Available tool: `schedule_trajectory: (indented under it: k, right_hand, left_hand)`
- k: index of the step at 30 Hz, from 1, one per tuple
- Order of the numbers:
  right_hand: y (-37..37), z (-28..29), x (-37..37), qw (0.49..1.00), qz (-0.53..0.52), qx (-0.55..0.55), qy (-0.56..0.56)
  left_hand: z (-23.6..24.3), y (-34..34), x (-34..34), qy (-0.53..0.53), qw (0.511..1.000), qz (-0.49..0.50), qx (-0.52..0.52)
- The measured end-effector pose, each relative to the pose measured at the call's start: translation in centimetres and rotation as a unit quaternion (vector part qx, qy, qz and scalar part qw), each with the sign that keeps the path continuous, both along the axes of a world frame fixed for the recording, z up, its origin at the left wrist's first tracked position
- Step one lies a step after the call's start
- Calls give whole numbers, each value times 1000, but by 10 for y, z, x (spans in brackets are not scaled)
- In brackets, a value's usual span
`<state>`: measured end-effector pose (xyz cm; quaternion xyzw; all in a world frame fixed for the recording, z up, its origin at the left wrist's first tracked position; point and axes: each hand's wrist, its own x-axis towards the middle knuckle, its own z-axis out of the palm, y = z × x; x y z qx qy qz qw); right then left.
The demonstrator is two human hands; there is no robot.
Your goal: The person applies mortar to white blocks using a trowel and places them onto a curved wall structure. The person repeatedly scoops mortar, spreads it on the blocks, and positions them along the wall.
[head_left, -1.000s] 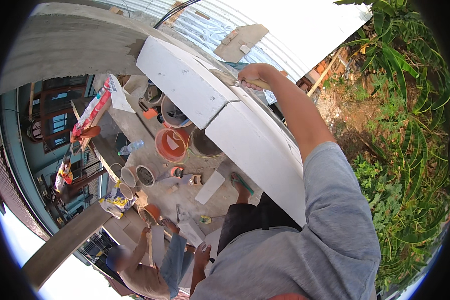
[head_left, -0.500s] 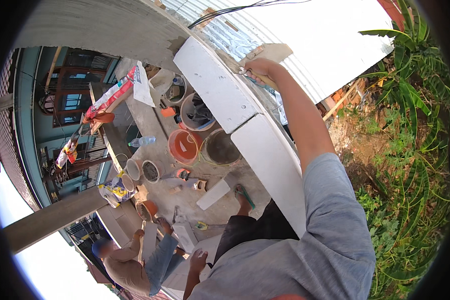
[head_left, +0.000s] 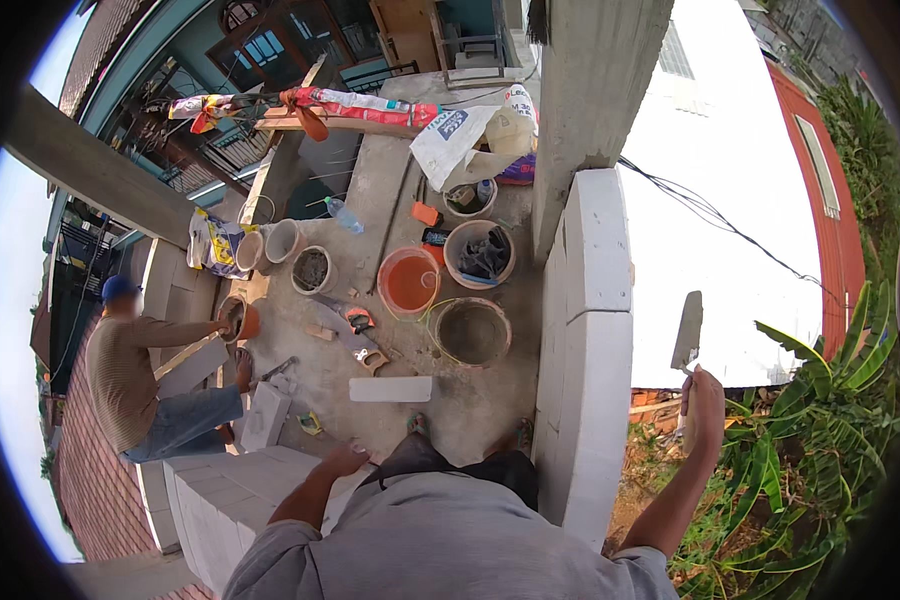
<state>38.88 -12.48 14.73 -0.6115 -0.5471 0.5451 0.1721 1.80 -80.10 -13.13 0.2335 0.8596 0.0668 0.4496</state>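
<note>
My right hand [head_left: 705,398] is closed around the handle of a trowel [head_left: 687,332], its pointed blade upward. It is raised to the right of the white block wall [head_left: 598,400], over the plants and beside the pale metal roof. My left hand [head_left: 346,458] is low on my left, beside another white block wall [head_left: 240,495]. Its fingers look loosely extended, with nothing visible in them. On the floor ahead are a loose white block [head_left: 390,389], a handsaw [head_left: 342,333] and a bucket of grey mortar [head_left: 473,333].
A co-worker [head_left: 135,380] sits at the left, reaching into an orange bucket [head_left: 242,318]. A tub of orange-tinted liquid [head_left: 408,281], a tub with dark material [head_left: 480,253] and a water bottle [head_left: 344,214] stand or lie farther off. A concrete column [head_left: 595,100] rises beyond the right wall.
My right hand with the trowel has drawn back from the far outer side of the block wall and swung out to the right. My view has turned, so the wall now runs straight ahead.
</note>
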Motion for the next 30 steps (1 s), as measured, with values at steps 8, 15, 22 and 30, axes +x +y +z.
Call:
schedule_trajectory:
  k: [8,15,22,30]
  right_hand:
    - [-200,51,0,993,-82,77,-43]
    - [-307,17,-101,999,14,31,-6]
    - [-383,-20,-195,991,121,-44,30]
    - [-404,-35,-267,976,196,-45,84]
  left_hand:
    - [5,-4,-71,39,993,87,69]
    - [-38,-152,-120,30,975,176,131]
    - [-64,-314,-73,165,963,206,50]
    - [-70,-308,-47,-71,858,485,151]
